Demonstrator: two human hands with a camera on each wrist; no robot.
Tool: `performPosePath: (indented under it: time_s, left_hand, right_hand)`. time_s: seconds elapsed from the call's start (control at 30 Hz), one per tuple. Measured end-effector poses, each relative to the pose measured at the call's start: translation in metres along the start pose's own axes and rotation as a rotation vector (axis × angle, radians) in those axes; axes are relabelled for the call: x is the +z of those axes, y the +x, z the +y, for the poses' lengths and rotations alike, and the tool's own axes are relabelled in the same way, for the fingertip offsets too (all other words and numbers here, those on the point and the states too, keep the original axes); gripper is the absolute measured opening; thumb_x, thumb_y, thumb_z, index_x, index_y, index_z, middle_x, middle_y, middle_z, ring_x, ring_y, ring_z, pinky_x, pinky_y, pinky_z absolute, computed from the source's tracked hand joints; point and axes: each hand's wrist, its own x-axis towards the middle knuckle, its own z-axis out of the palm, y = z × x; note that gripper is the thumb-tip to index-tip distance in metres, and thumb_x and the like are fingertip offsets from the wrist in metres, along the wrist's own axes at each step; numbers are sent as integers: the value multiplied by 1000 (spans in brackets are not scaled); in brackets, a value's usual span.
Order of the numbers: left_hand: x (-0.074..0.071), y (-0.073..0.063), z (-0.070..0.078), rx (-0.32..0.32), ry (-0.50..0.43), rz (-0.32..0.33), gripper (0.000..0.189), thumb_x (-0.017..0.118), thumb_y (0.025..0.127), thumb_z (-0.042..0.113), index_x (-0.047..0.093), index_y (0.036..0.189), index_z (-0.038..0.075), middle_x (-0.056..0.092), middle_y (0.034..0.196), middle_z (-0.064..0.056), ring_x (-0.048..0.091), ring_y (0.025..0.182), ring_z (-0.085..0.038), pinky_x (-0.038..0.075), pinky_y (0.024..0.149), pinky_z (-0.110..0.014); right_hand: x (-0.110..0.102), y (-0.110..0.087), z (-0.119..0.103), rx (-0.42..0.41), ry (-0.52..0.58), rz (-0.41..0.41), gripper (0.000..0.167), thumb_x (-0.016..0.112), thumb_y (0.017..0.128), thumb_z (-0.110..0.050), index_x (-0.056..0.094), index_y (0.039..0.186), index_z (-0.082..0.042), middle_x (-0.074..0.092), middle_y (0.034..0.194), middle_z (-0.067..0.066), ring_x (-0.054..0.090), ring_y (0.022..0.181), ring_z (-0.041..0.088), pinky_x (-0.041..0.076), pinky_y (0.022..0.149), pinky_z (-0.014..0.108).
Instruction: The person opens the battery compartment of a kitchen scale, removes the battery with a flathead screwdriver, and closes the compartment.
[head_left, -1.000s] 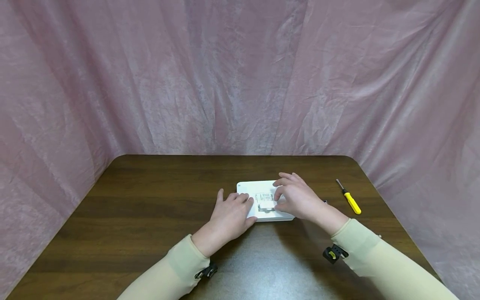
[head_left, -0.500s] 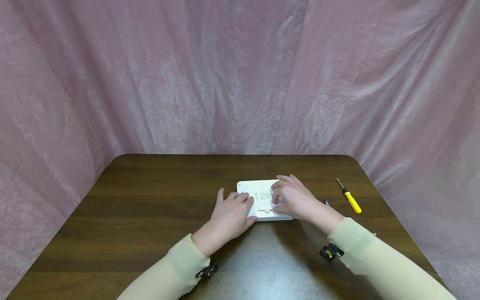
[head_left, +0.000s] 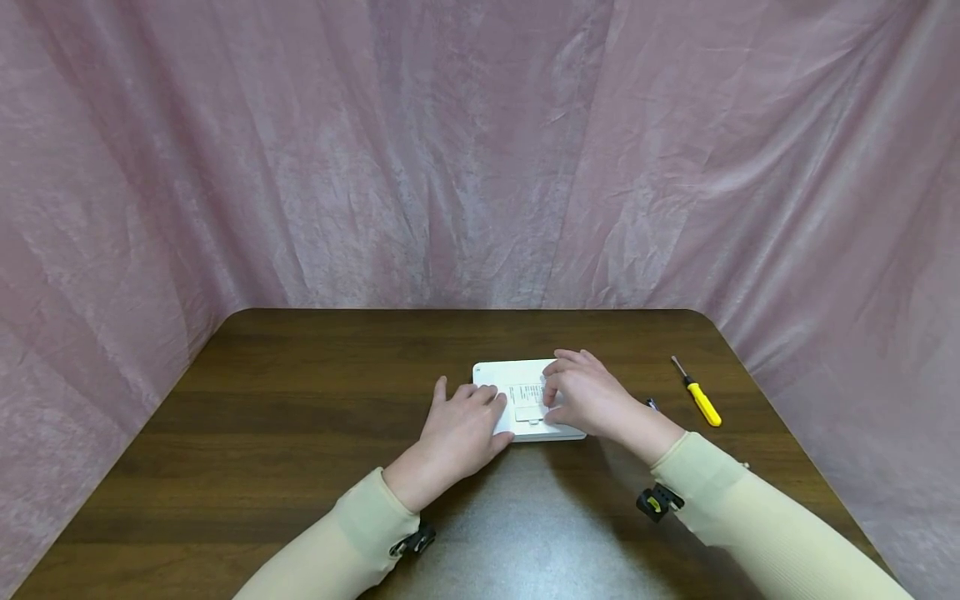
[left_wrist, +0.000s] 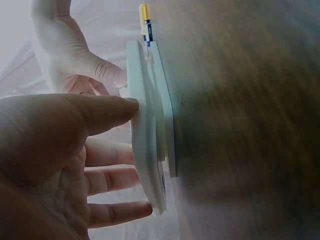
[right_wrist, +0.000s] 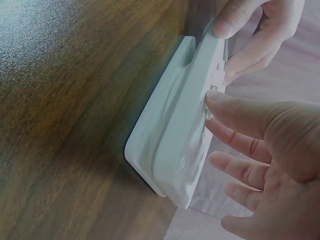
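Note:
A white kitchen scale (head_left: 491,372) lies face down on the table, its printed label (head_left: 528,393) upward. Below the label sits a small white battery cover (head_left: 529,413). My left hand (head_left: 461,425) rests on the scale's left part, fingers fairly straight and thumb at the near edge. In the left wrist view, that thumb (left_wrist: 117,110) touches the scale's rim. My right hand (head_left: 592,396) pinches at the cover's right side with thumb and index finger, the other fingers loosely bent. In the right wrist view, the right thumb (right_wrist: 225,102) is right at the cover, which it partly hides.
A yellow-handled screwdriver (head_left: 705,406) lies right of the scale. Beside my right wrist a small dark cylinder (head_left: 652,404) shows on the wooden table (head_left: 300,433). A pink curtain (head_left: 480,167) hangs behind the table.
The battery cover, slightly raised a second ago, now lies flatter in the scale's back. My right hand has moved slightly left with it; the left hand has stayed put.

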Motion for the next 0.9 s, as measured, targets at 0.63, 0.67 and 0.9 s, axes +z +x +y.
performPosePath:
  time_s: [0.63,0.67,0.9]
  left_hand:
    - [-2,0,1,8,1,10,60,72,106,56,70,151,16,65,153,-4,63,136,-30,35,119,-75]
    - [-2,0,1,8,2,10,61,72,106,56,70,151,16,65,153,-4,63,136,-30,35,118,-75]
    - [-2,0,0,6,4,14,61,72,105,56,70,151,16,66,153,-4,64,135,-30,36,118,-75]
  right_hand:
    - [16,-11,5,76,17,83,56,82,102,-42,73,138,0,57,157,28,40,155,52,30,123,74]
    - [18,-12,4,86,13,84,62,80,103,-43,69,144,2,54,160,29,38,156,52,29,123,75]
    - [26,-17,3,149,63,57,80,77,105,-44,49,162,4,36,173,29,27,162,50,21,127,74]
